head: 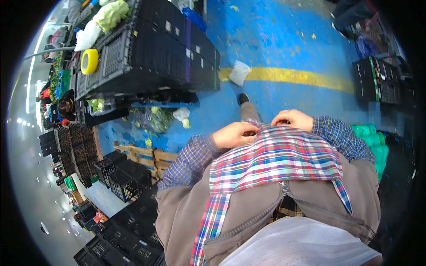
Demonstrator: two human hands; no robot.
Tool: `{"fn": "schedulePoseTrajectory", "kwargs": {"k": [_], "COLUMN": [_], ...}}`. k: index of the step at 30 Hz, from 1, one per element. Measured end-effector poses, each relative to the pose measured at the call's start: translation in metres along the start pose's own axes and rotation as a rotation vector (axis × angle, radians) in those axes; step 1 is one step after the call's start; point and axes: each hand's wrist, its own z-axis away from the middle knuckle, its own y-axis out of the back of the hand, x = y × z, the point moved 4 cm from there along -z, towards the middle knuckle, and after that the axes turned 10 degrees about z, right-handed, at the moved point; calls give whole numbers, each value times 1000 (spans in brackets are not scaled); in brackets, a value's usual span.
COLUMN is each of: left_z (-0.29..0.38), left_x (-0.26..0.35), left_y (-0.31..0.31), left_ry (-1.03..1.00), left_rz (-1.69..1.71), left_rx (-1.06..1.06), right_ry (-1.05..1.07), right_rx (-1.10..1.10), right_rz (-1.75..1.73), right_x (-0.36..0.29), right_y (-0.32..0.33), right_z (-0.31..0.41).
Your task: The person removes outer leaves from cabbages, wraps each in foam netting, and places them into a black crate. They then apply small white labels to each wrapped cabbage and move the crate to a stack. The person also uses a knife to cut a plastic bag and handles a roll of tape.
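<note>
My left hand (233, 134) is at the front of the plaid apron (276, 156), its fingers curled in on a bunched part of the cloth. Opposite it, my right hand (294, 120) also has bent fingers on the apron's fabric; the fingertips of both hands are partly hidden. Checked sleeves cover both forearms. Beyond the hands, one shoe (244, 98) shows on the blue floor, close to a white mesh-like packet (240, 73).
A tall stack of black crates (159, 50) stands ahead left, with a yellow tape roll (90, 62) on top. A bag of leafy scraps (156, 119) lies below. Black crates (124, 176) and a wooden pallet (146, 154) sit left, green wrapped rolls (372, 139) right. Other people are farther off.
</note>
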Motion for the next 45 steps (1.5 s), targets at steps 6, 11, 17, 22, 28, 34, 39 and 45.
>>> {"fn": "schedulePoseTrajectory", "kwargs": {"k": [6, 11, 17, 22, 28, 34, 39, 45], "left_z": [-31, -73, -99, -135, -214, -256, -269, -278], "left_x": [7, 20, 28, 32, 67, 82, 69, 63], "left_y": [120, 184, 244, 286, 327, 334, 327, 320], "left_ry": [248, 212, 211, 285, 301, 339, 346, 282], "left_rz": [331, 6, 153, 290, 30, 266, 483, 684], "left_rx": [-151, -224, -141, -2, 146, 449, 653, 719], "right_ry": [-163, -95, -162, -33, 44, 300, 210, -159], "right_rx": [12, -47, -121, -243, -513, -727, -907, -979], "right_rz": [-150, -108, -275, -169, -42, 105, -87, -328], "right_x": [-12, -16, 12, 32, 50, 51, 71, 89], "right_y": [75, 129, 178, 244, 351, 422, 427, 416], "right_z": [-71, -124, -179, -228, -269, -280, -300, -314]}}
